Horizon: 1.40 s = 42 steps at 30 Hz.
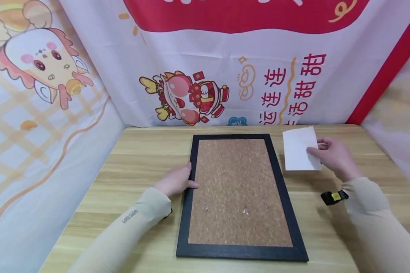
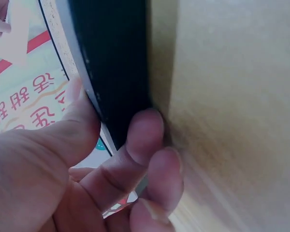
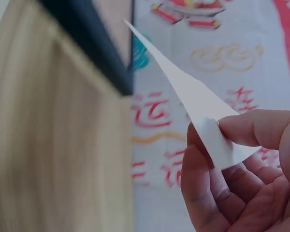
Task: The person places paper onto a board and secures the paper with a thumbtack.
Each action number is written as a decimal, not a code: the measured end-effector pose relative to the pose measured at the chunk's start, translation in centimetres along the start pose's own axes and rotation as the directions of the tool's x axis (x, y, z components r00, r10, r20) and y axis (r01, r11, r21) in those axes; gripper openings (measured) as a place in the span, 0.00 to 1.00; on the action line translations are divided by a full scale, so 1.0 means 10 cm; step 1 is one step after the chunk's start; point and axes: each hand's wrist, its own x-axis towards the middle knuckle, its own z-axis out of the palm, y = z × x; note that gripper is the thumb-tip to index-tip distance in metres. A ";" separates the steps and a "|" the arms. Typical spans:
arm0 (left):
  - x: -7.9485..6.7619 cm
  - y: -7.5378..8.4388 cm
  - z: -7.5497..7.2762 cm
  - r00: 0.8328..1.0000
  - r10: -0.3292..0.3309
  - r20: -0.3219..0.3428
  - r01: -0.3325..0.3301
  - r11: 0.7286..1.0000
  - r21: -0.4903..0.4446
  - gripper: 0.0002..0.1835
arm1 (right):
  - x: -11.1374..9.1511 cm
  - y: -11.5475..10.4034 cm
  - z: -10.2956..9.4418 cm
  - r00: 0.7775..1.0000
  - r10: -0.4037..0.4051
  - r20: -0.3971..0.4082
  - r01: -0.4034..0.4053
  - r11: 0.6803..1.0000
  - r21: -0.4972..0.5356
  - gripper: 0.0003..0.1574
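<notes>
A cork board (image 1: 237,178) with a black frame (image 1: 242,251) lies on the wooden table, its long sides running away from me. At its left edge, my left hand (image 1: 175,180) grips the frame. In the left wrist view, the thumb lies over the face side and the curled fingers (image 2: 146,133) press against the dark outer edge. To the right of the board, my right hand (image 1: 338,157) holds up a small white sheet of paper (image 1: 297,149). The right wrist view shows the sheet bent a little, pinched between thumb (image 3: 253,128) and fingers.
Small white scraps (image 1: 245,211) show on the lower part of the cork. The light wooden table (image 1: 123,170) extends on both sides of the board. Behind it hangs a printed cloth (image 1: 205,53) with red writing; patterned cloths also stand left and right.
</notes>
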 end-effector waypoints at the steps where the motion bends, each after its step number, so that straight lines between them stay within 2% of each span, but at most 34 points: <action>1: 0.00 -0.01 0.00 1.000 0.006 -0.003 -0.006 1.000 0.003 0.48 | -0.03 -0.05 0.00 1.000 -0.007 -0.009 0.007 1.000 0.015 0.37; 7: -0.04 0.01 -0.05 1.000 0.006 0.001 -0.006 1.000 0.003 0.46 | -0.19 -0.33 0.06 0.999 -0.053 -0.008 0.053 0.998 0.034 0.35; 10: -0.09 0.05 -0.09 1.000 -0.006 -0.025 0.007 1.000 0.005 0.42 | -0.28 -0.44 0.11 0.997 -0.071 0.013 0.071 0.997 0.037 0.33; 15: -0.19 0.15 -0.22 0.997 -0.013 -0.080 0.005 0.995 -0.095 0.36 | -0.38 -0.59 0.22 0.990 -0.127 0.056 0.124 0.991 0.049 0.28; 19: -0.27 0.24 -0.29 0.990 0.043 -0.134 -0.067 0.982 -0.179 0.33 | -0.45 -0.69 0.33 0.980 -0.171 0.098 0.163 0.983 0.088 0.26; 25: -0.33 0.36 -0.30 0.972 0.140 -0.187 -0.187 0.947 -0.260 0.29 | -0.53 -0.82 0.55 0.964 -0.227 0.139 0.200 0.962 0.184 0.22; 36: -0.31 0.49 -0.26 0.952 0.201 -0.233 -0.281 0.875 -0.395 0.25 | -0.67 -0.96 0.89 0.933 -0.294 0.205 0.243 0.940 0.239 0.17; 42: -0.30 0.57 -0.28 0.942 0.238 -0.236 -0.323 0.829 -0.457 0.24 | -0.76 -1.02 1.04 0.909 -0.341 0.238 0.275 0.923 0.269 0.13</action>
